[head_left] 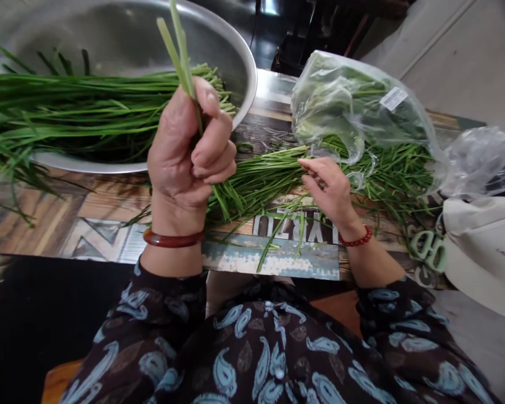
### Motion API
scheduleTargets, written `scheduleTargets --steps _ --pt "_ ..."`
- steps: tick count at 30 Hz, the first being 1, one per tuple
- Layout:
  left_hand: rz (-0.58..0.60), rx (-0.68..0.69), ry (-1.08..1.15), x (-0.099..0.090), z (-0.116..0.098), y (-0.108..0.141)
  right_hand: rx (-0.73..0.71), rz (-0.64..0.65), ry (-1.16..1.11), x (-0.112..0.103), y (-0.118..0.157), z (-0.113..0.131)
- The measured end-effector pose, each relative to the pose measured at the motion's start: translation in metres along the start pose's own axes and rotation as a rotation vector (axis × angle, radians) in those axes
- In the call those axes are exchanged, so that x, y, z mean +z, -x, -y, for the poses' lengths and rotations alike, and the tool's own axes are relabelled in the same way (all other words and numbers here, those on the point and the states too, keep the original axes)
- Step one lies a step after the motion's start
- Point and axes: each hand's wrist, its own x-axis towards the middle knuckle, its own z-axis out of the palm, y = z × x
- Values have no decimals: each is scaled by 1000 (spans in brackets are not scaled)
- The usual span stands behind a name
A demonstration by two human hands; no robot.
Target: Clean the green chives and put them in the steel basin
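Note:
My left hand [189,146] is raised in front of the metal basin, its fingers closed round a few garlic chives [180,56]. Their pale cut ends stick up above the thumb, and green leaves hang below the fist. Lower down to the right, my right hand [330,188] has its fingers curled together at the pale ends of a loose pile of garlic chives [261,174] on the table. Whatever sits between those fingertips is too small to make out. A large bundle of garlic chives [88,118] lies across the metal basin [250,73], leaves drooping over its left rim.
A clear plastic bag [328,73] with a white label holds more greens behind my right hand. Further right are a crumpled plastic bag [475,160] and a pale cap [483,241]. Loose leaves lie near the front edge of the patterned table [235,255].

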Motion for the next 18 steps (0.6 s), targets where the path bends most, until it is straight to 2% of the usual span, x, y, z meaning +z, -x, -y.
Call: scheduleTargets --steps 2,4,6,8,10,12,13,14,15,18 --pt "125 50 41 0 -4 3 -63 84 69 5 0 1" --pt "191 75 -27 3 -5 5 -102 154 142 9 0 2" --pt "159 49 -317 7 -1 5 -114 186 206 10 0 4" --pt "86 31 -729 12 9 2 -119 214 210 6 0 6" --pt "39 31 -1084 15 21 -2 -144 303 103 -2 0 8" --pt "11 -4 -1319 16 31 -5 -160 414 -63 -11 0 6" --pt "12 -42 -1396 16 36 -6 -145 427 -125 -15 0 4" --pt "15 -83 -1448 15 39 -6 -106 390 -154 -19 0 1" --pt "24 -118 -1478 14 43 -7 -43 301 -148 -22 -1 -2" --pt "53 -140 -1459 8 51 -7 169 -50 -17 -27 -1 -16"
